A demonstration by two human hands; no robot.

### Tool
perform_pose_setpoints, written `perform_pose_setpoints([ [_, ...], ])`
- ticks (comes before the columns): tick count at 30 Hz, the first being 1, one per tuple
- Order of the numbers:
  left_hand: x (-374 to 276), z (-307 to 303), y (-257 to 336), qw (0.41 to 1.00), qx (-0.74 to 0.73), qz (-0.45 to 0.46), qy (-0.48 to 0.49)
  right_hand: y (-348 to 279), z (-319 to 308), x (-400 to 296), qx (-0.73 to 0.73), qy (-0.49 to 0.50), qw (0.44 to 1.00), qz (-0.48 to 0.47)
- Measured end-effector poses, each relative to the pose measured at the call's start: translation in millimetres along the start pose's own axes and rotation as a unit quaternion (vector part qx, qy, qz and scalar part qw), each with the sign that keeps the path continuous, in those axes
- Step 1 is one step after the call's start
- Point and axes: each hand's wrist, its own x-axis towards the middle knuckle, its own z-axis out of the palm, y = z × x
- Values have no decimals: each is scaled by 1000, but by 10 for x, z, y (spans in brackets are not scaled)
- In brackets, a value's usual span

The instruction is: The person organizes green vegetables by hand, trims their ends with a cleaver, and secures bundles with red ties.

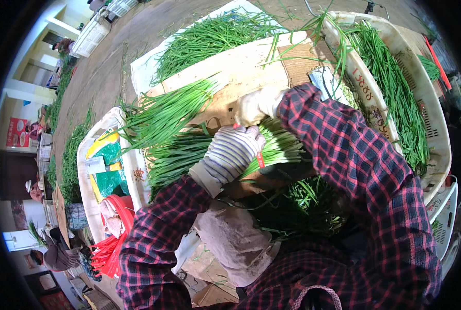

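Observation:
A bundle of garlic chives (281, 145) lies across the wooden board (250, 66) before me, pale stems to the right and green leaves to the left. A red tie (260, 159) passes around it. My left hand (234, 153), in a striped knit glove, rests over the bundle with its fingers curled at the tie. My right hand (252, 108), in a cream glove, meets it from above, pinching at a red end of the tie. The gloves hide part of the tie. Just behind, a second bunch of chives (180, 102) lies loose-leaved on the board.
On the right stands a white plastic crate (428, 112) of chives. A left crate (131, 170) holds a green-and-yellow packet (108, 170) and red strips (108, 255). Beyond the board, more chives (215, 38) lie on a white sheet (139, 73). A person (56, 252) is at far left.

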Motion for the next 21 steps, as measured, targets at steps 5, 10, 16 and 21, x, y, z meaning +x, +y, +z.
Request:
perform_pose_setpoints([
  [5,-432,102,12,993,-17,-101,-54,-967,167,379,-125,-30,990,-50],
  [10,-38,200,138,991,-91,-94,-25,-2007,-550,-1042,-12,-6,995,99],
  [16,-248,-179,342,945,-213,-246,15,-2305,-461,-1476,-195,-13,977,83],
  [21,279,-852,492,903,-274,-193,270,-2805,-1138,-2448,-148,154,960,181],
])
